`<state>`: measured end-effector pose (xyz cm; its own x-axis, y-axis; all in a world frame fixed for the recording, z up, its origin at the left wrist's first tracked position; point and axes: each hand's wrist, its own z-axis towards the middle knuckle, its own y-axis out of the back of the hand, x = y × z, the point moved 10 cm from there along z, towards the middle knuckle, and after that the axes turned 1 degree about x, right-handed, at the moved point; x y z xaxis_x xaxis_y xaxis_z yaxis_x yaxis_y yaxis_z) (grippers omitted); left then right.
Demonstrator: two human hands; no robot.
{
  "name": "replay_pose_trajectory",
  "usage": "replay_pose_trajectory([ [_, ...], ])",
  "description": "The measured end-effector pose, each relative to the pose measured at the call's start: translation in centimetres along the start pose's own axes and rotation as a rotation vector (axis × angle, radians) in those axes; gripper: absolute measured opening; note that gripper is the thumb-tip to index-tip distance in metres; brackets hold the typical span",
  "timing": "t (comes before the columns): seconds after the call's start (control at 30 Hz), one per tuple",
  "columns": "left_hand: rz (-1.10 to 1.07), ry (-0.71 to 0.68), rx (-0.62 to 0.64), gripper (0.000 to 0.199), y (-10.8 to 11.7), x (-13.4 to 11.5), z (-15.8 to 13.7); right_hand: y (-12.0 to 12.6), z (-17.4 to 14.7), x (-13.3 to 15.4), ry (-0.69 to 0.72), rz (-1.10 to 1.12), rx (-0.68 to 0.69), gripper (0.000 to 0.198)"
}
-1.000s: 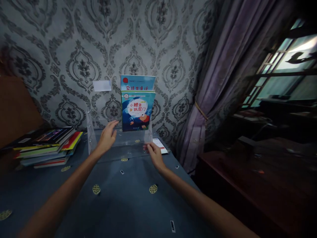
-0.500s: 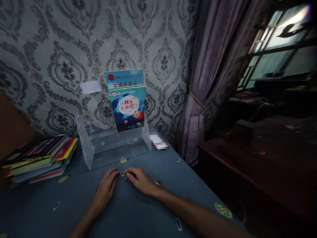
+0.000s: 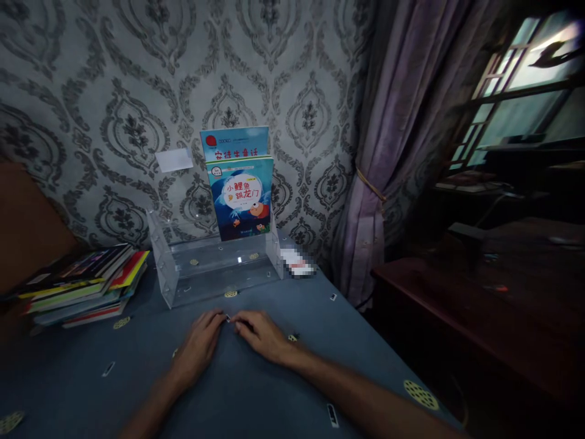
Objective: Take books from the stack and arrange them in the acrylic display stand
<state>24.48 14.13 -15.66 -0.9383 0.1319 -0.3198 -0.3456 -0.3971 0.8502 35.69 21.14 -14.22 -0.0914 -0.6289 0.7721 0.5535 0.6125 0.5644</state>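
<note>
My left hand (image 3: 204, 339) lies on the blue patterned tablecloth, fingers stretched forward and holding nothing. Just right of it, my right hand (image 3: 261, 335) rests on the cloth with loosely bent fingers and the thumb apart from them, also without anything in it. Only a small gap separates the fingertips. Beyond the hands stands a clear acrylic book rack (image 3: 164, 268). At its right end a blue picture book (image 3: 242, 213) with a fish cover stands upright. Behind that a second blue book (image 3: 237, 139) shows only its top part.
A stack of books (image 3: 91, 286) lies at the left of the table (image 3: 292, 378). Right of the rack is a blurred-out white item (image 3: 298, 262). A white card (image 3: 174, 160) appears above the rack's left part. Curtain (image 3: 365, 219) and dark red furniture (image 3: 439, 305) stand to the right.
The view has turned slightly left, so the rack, books and curtain appear shifted right. My hands stay on the table, their fingertips a little closer together.
</note>
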Motion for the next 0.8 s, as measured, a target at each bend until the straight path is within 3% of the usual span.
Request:
replay_pose_trajectory([
  [0.27, 0.007, -0.011, 0.052, 0.037, -0.2, 0.0, 0.0, 0.0, 0.1, -0.2, -0.003, 0.020, 0.006, 0.029],
  [0.53, 0.117, 0.011, 0.215, 0.035, 0.7, -1.0, 0.5, -0.4, 0.4, -1.0, 0.003, 0.064, 0.024, 0.032],
  [0.67, 0.270, 0.154, 0.225, 0.023, 2.8, 1.8, 0.7, -0.5, 0.5, -1.4, -0.025, 0.077, 0.044, 0.034],
  [0.73, 0.316, 0.263, 0.175, 0.017, 5.0, 4.1, 0.4, -0.5, 0.4, -1.4, -0.037, 0.086, 0.053, 0.035],
  [0.8, 0.350, 0.360, 0.087, 0.024, 8.0, 6.5, 0.0, -0.5, 0.3, -1.4, -0.047, 0.082, 0.060, 0.036],
])
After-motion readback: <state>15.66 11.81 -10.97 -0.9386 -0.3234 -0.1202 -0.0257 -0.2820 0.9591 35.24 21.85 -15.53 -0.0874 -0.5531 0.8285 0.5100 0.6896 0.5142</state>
